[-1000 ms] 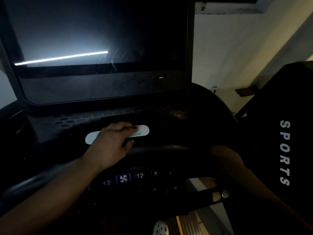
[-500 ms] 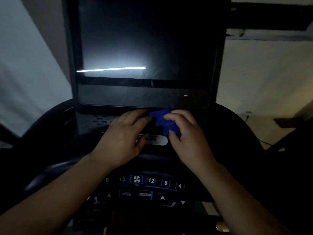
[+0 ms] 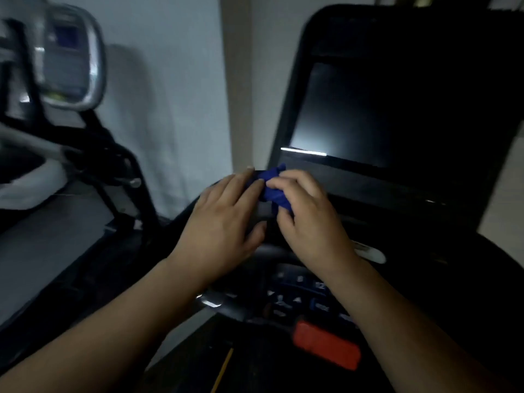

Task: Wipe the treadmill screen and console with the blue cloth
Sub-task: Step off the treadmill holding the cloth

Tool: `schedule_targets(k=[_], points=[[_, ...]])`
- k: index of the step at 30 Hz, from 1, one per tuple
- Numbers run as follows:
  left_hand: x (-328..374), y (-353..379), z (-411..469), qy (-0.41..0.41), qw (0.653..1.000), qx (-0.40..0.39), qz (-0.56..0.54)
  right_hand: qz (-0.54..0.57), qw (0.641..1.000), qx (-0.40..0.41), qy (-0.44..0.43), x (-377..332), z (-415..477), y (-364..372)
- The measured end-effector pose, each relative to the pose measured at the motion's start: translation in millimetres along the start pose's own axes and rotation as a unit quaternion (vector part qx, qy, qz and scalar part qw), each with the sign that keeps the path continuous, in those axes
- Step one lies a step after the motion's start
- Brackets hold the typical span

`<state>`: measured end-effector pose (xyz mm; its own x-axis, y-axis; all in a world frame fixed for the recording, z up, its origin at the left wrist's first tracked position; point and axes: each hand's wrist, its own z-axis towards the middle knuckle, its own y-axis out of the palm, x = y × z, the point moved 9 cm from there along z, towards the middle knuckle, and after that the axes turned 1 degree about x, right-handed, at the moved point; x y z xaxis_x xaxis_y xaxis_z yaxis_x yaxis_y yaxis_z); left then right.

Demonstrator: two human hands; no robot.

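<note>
A small bunched blue cloth (image 3: 272,191) is held between both hands in front of the treadmill's lower left screen corner. My right hand (image 3: 309,217) curls its fingers over the cloth and grips it. My left hand (image 3: 224,225) has its fingers fairly straight, with the fingertips touching the cloth's left edge. The dark treadmill screen (image 3: 391,120) fills the upper right and shows one bright reflected line. The console button panel (image 3: 300,296) lies below the hands, partly hidden by my right forearm.
A red safety key block (image 3: 326,344) sits on the console at the bottom. A white label (image 3: 371,252) lies right of my right wrist. Another exercise machine with a chrome-framed display (image 3: 71,55) stands to the left, in front of a pale wall (image 3: 170,109).
The view has swung left, so the screen now sits at the right. Both hands stay together on the cloth, lifted slightly toward the screen's lower left corner. A second ago no cloth was visible.
</note>
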<state>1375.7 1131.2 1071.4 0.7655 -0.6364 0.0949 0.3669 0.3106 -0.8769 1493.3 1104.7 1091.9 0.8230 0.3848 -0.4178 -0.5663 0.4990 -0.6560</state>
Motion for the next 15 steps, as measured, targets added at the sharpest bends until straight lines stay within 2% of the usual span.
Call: schedule_targets(k=[4,8,12,15], points=[[-98,-72,-96,-0.104,0.992,0.037,0.059,0.062,0.996,-0.021,-0.068,-121,9,70],[-188,-157,-208,-0.196,0.968,0.068,0.140,0.127,0.981,-0.043,-0.140,-252,6,134],[-248,-244,-344,-0.315,0.918,0.076,0.227,0.207,0.952,-0.093,-0.206,-387,-18,197],[-266,-300,-449,-0.411,0.864,0.089,0.276,0.271,0.912,-0.154,-0.266,-489,-53,233]])
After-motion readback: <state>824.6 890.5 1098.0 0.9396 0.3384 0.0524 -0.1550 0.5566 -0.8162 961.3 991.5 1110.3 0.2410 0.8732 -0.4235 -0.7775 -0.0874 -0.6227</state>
